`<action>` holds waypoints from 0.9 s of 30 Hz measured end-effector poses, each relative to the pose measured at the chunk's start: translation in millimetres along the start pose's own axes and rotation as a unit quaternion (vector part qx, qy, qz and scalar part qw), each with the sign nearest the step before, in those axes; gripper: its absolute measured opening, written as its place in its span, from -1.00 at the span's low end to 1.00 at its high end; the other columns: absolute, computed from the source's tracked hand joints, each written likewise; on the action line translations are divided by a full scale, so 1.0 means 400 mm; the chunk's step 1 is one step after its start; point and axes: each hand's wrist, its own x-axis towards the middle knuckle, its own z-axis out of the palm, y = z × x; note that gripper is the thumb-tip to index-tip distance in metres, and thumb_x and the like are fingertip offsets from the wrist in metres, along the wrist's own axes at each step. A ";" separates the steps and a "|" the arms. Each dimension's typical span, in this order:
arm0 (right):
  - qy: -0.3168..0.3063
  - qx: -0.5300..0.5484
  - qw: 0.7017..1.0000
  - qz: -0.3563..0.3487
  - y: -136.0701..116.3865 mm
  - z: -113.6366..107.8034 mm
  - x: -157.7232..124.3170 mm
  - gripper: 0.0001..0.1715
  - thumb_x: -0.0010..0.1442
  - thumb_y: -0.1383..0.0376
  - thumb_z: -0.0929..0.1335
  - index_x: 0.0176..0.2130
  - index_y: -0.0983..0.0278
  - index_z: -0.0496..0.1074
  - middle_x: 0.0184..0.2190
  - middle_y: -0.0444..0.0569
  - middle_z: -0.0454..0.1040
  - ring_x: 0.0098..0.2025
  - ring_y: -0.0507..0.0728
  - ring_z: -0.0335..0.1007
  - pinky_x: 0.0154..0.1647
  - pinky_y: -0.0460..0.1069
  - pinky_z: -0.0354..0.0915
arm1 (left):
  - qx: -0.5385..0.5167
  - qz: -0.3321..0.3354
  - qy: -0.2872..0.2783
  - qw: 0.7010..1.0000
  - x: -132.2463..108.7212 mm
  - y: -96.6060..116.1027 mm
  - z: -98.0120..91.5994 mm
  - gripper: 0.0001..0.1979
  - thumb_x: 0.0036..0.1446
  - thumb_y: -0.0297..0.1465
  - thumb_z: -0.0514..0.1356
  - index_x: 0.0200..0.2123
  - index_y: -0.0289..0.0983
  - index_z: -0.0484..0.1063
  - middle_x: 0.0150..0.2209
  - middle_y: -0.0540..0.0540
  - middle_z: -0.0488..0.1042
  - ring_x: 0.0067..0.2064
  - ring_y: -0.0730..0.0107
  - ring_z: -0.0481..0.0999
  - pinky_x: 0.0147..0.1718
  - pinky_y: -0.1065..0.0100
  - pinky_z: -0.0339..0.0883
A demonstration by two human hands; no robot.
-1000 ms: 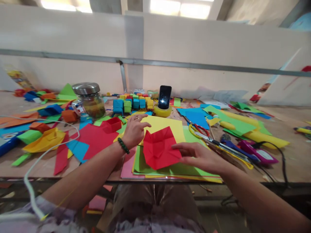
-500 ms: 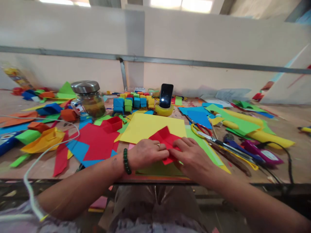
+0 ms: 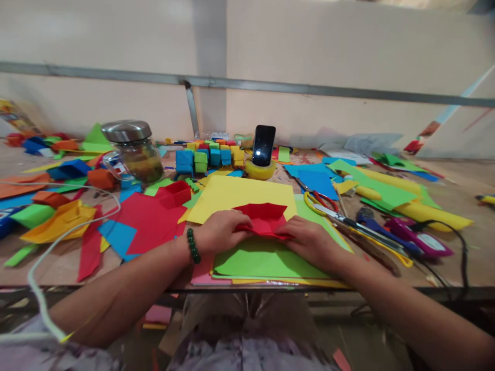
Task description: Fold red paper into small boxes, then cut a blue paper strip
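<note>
A piece of folded red paper (image 3: 263, 217) is held between my two hands, its walls bent up into a shallow tray shape. My left hand (image 3: 222, 230) pinches its left end, and a green bead bracelet circles that wrist. At the right end, the fingers of my right hand (image 3: 309, 239) close on the paper's near corner. Below the hands lies a stack of green sheets (image 3: 259, 260) at the table's front edge. Just beyond is a yellow sheet (image 3: 247, 190). Left of my hands, a small red paper box (image 3: 178, 192) rests on red paper (image 3: 154, 221).
A lidded glass jar mug (image 3: 137, 157) stands at the back left. Small paper cubes (image 3: 204, 159) sit beside a phone (image 3: 264, 146) propped in a yellow tape roll (image 3: 261, 170). Scissors (image 3: 320, 203), a cutter (image 3: 371, 232) and a magenta device (image 3: 417, 238) lie right. A white cable (image 3: 50, 257) crosses the left.
The red paper has turned and opened from a pointed, creased form into a wide tray shape. My hands have moved apart to its two ends, and the view has tilted down slightly.
</note>
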 end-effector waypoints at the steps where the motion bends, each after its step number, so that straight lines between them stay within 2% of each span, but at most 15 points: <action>1: -0.003 0.042 0.999 0.034 0.004 -0.004 0.009 -0.78 0.19 0.33 0.31 -0.19 0.24 0.53 -0.25 0.00 0.58 -0.21 0.15 0.46 -0.18 0.02 0.35 | -0.015 -0.021 -0.005 1.000 0.003 -0.006 -0.002 -0.80 0.19 -0.29 0.15 -0.27 -0.25 0.54 -0.29 -0.08 0.54 -0.27 0.33 0.48 -0.28 0.37 0.25; 3: -0.006 0.106 0.988 0.112 0.014 -0.010 0.029 -0.76 0.19 0.22 0.33 -0.19 0.26 0.51 -0.33 -0.04 0.57 -0.31 0.13 0.45 -0.28 0.00 0.34 | -0.016 -0.072 -0.033 0.997 0.009 -0.017 -0.008 -0.69 0.20 -0.22 0.13 -0.46 -0.27 0.50 -0.45 -0.05 0.48 -0.40 0.38 0.41 -0.41 0.38 0.18; 5: -0.006 0.131 0.976 0.174 0.024 -0.007 0.047 -0.63 0.17 0.10 0.35 -0.12 0.28 0.48 -0.48 -0.11 0.50 -0.45 0.09 0.38 -0.43 -0.04 0.28 | 0.003 -0.129 -0.058 0.990 0.012 -0.021 -0.012 -0.64 0.20 -0.18 0.11 -0.53 -0.28 0.43 -0.56 -0.02 0.38 -0.50 0.42 0.33 -0.51 0.38 0.08; 6: -0.003 0.124 0.973 0.193 0.029 -0.003 0.053 -0.57 0.15 0.07 0.36 -0.08 0.29 0.45 -0.54 -0.15 0.44 -0.50 0.08 0.34 -0.49 -0.05 0.23 | 0.025 -0.152 -0.056 0.986 0.012 -0.021 -0.012 -0.66 0.19 -0.17 0.13 -0.50 -0.28 0.42 -0.57 -0.01 0.36 -0.51 0.41 0.32 -0.53 0.38 0.05; 8: 0.022 0.061 0.978 0.199 0.036 0.009 0.056 -0.53 0.15 0.06 0.38 -0.05 0.29 0.42 -0.54 -0.16 0.42 -0.52 0.07 0.32 -0.51 -0.06 0.20 | 0.097 -0.169 -0.015 0.981 0.008 -0.011 -0.011 -0.73 0.14 -0.17 0.20 -0.36 -0.29 0.43 -0.47 -0.04 0.41 -0.45 0.34 0.36 -0.52 0.37 0.09; 10: 0.059 -0.058 0.987 0.141 0.035 0.019 0.049 -0.67 0.19 0.12 0.37 -0.12 0.27 0.44 -0.41 -0.05 0.48 -0.41 0.10 0.38 -0.43 -0.04 0.23 | 0.178 -0.140 0.033 0.974 0.002 0.008 -0.008 -0.74 0.13 -0.25 0.24 -0.18 -0.29 0.42 -0.27 -0.13 0.44 -0.33 0.26 0.41 -0.45 0.35 0.19; 11: 0.071 -0.123 0.987 0.082 0.032 0.022 0.043 -0.76 0.22 0.17 0.35 -0.16 0.26 0.47 -0.32 0.01 0.50 -0.33 0.13 0.40 -0.35 -0.02 0.26 | 0.209 -0.107 0.034 0.971 -0.001 0.020 -0.005 -0.77 0.17 -0.31 0.21 -0.12 -0.27 0.42 -0.21 -0.16 0.42 -0.28 0.24 0.42 -0.42 0.34 0.23; 13: 0.074 -0.222 0.970 -0.068 0.022 0.021 0.032 -0.83 0.27 0.30 0.32 -0.16 0.22 0.50 -0.12 0.08 0.51 -0.12 0.19 0.39 -0.12 0.07 0.28 | 0.251 -0.012 -0.018 0.968 -0.005 0.042 0.000 -0.78 0.25 -0.41 0.11 -0.04 -0.18 0.43 -0.17 -0.15 0.39 -0.22 0.24 0.42 -0.36 0.33 0.30; 15: 0.051 -0.268 0.944 -0.186 0.013 0.014 0.025 -0.71 0.26 0.40 0.31 -0.04 0.18 0.47 0.06 0.07 0.46 0.07 0.24 0.29 0.10 0.18 0.17 | 0.275 0.061 -0.076 0.957 -0.009 0.058 0.005 -0.72 0.30 -0.44 0.03 0.00 -0.15 0.44 -0.20 -0.16 0.38 -0.18 0.22 0.41 -0.31 0.31 0.34; 16: 0.035 -0.278 0.934 -0.220 0.011 0.009 0.023 -0.64 0.25 0.42 0.31 0.03 0.18 0.44 0.12 0.06 0.42 0.13 0.25 0.24 0.17 0.23 0.11 | 0.284 0.077 -0.091 0.951 -0.010 0.062 0.007 -0.70 0.32 -0.44 0.00 0.01 -0.16 0.44 -0.21 -0.17 0.38 -0.17 0.20 0.41 -0.29 0.29 0.36; 19: -0.007 -0.276 0.927 -0.254 0.019 -0.010 0.013 -0.58 0.24 0.43 0.31 0.10 0.27 0.39 0.11 0.10 0.43 0.14 0.26 0.23 0.15 0.24 0.18 | 0.297 0.080 -0.099 0.946 -0.020 0.065 0.005 -0.69 0.32 -0.44 -0.02 0.01 -0.22 0.46 -0.23 -0.21 0.39 -0.17 0.17 0.41 -0.28 0.25 0.38; 22: -0.013 -0.254 0.939 -0.234 0.042 -0.026 -0.007 -0.64 0.23 0.46 0.30 0.01 0.33 0.45 0.02 0.15 0.48 0.06 0.25 0.31 0.00 0.17 0.33 | 0.276 0.075 -0.096 0.954 -0.037 0.059 -0.006 -0.73 0.27 -0.46 0.03 -0.13 -0.25 0.52 -0.24 -0.22 0.41 -0.17 0.16 0.41 -0.25 0.22 0.39; 25: 0.015 -0.220 0.956 -0.191 0.064 -0.029 -0.030 -0.71 0.22 0.52 0.26 -0.15 0.32 0.50 -0.03 0.14 0.50 0.03 0.23 0.34 -0.06 0.12 0.38 | 0.194 0.058 -0.037 0.979 -0.044 0.040 -0.009 -0.83 0.20 -0.37 0.16 -0.37 -0.27 0.53 -0.12 -0.21 0.43 -0.05 0.16 0.41 -0.03 0.18 0.34; 26: 0.031 -0.203 0.962 -0.180 0.069 -0.026 -0.035 -0.73 0.22 0.52 0.25 -0.22 0.31 0.50 -0.05 0.13 0.51 0.02 0.22 0.35 -0.07 0.11 0.39 | 0.164 0.051 -0.007 0.985 -0.041 0.031 -0.006 -0.81 0.17 -0.30 0.21 -0.39 -0.28 0.52 -0.04 -0.22 0.41 0.00 0.14 0.39 0.05 0.17 0.29; 27: 0.051 -0.185 0.967 -0.168 0.072 -0.022 -0.037 -0.74 0.22 0.52 0.24 -0.29 0.30 0.48 -0.07 0.12 0.52 0.00 0.21 0.35 -0.09 0.10 0.40 | 0.142 0.029 0.020 0.989 -0.035 0.020 0.000 -0.78 0.14 -0.24 0.24 -0.33 -0.30 0.52 0.01 -0.24 0.39 0.04 0.12 0.38 0.07 0.17 0.27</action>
